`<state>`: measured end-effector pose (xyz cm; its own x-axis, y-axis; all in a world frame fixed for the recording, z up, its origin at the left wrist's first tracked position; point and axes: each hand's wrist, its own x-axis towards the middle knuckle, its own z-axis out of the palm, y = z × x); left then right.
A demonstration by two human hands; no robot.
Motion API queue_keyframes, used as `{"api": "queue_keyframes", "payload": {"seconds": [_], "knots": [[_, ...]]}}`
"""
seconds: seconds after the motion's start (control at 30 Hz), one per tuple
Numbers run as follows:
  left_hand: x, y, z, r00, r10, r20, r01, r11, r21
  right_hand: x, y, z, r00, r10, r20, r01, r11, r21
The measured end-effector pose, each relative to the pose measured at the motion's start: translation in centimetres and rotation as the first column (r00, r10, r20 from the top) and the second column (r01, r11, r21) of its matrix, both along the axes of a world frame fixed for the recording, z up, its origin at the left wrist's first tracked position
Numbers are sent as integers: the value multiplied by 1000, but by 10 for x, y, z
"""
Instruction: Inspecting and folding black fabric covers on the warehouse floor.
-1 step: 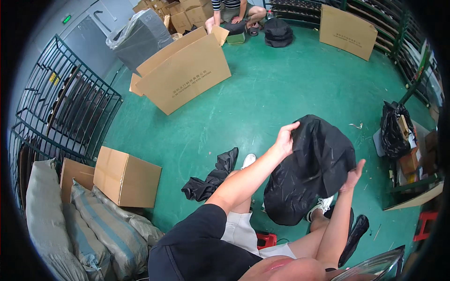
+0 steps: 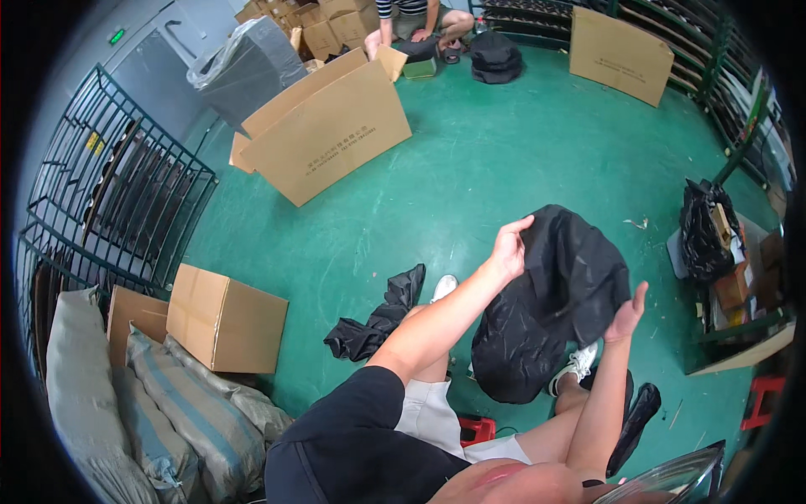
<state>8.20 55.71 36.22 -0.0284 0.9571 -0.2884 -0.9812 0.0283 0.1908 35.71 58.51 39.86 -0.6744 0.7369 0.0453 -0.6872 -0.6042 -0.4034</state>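
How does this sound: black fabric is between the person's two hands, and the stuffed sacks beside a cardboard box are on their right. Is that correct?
No: the head view shows the stuffed sacks on the person's left, not right, beside a cardboard box. Black fabric is between the left hand and the right hand.

The black fabric piece is a soft, unpadded-looking item with a faint sheen and a plain, dark surface. It is suspended above the floor in a loose, partly opened-out condition, with creases and folds across its face. The upper section forms a broad, rounded outline; the lower section hangs toward the lower left as a smooth, rounded lobe. The upper left edge is gripped by the left hand. The lower right edge meets the right hand, whose hold on the fabric cannot be determined.
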Motion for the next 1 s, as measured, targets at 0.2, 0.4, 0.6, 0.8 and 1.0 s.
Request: {"api": "queue_keyframes", "payload": {"seconds": [0.2, 0.4, 0.6, 0.8, 1.0], "knots": [[-12, -12, 24, 987, 18, -159, -5, 997, 79, -2, 16, -35, 994, -48, 96, 59, 992, -113], [5, -15, 45, 999, -29, -26, 31, 995, 100, -4, 13, -20, 992, -116, -51, 107, 983, -150], [-2, -11, 30, 986, -117, -121, 146, 950, 275, -5, 15, -18, 980, -82, -180, 66, 994, -92], [17, -16, 35, 985, -163, -53, 172, 954, 246, -7, 17, -28, 996, -33, -85, 16, 982, -189], [-2, -21, 33, 976, -190, -102, 212, 936, 282, 1, 20, -24, 980, -72, -186, 34, 980, -198]]}}
